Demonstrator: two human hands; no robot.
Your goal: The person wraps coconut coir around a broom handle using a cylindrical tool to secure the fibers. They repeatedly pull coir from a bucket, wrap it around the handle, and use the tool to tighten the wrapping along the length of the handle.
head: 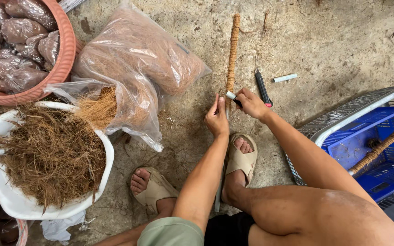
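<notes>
A long pole wrapped in brown coir rope [231, 54] lies on the concrete floor, pointing away from me. My left hand [217, 119] presses against the pole's near end, fingers together and upright. My right hand [251, 103] grips a small white and black object [232, 97], perhaps a lighter or marker, held at the pole beside my left hand. My feet in beige sandals [241, 159] rest just below the hands.
A black utility knife [263, 88] and a white stick [284, 78] lie right of the pole. Clear bags of coir fibre [140, 59], a white basin of fibre [5, 196] and a pink basket of bagged lumps [64, 50] sit left. Blue crate [379, 150] with another wrapped pole at right.
</notes>
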